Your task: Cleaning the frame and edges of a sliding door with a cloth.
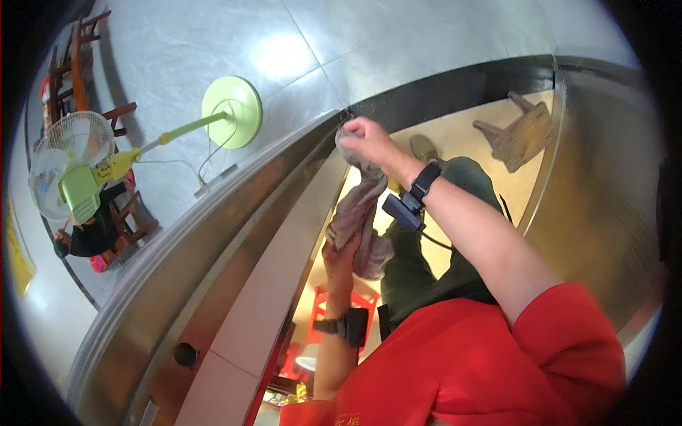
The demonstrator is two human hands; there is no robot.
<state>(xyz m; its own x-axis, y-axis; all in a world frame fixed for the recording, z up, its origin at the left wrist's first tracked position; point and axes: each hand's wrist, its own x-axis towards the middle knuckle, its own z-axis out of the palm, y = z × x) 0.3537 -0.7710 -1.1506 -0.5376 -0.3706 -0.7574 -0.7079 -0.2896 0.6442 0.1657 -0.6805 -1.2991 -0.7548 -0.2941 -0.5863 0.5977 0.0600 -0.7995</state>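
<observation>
A crumpled, greyish-brown cloth (359, 202) hangs in a twist between my two hands. My right hand (370, 144) grips its upper end, near the corner where the metal-faced frame (298, 175) meets a dark threshold strip (474, 80). I cannot tell whether the cloth touches the frame. Lower down, my left hand (341, 261) holds the other part of the cloth from beneath, with folds spilling over beside the fingers. A black band with a small dark device (403, 212) is strapped to my right wrist, and my left wrist wears a dark band too.
A small wooden stool (519, 136) lies tipped near a large metal panel (597, 202). Beyond the frame stands a green pedestal fan (232, 112) with its cord on the tiled floor. A seated person (93, 234) and wooden chairs are at far left. Below is a red plastic stool (319, 309).
</observation>
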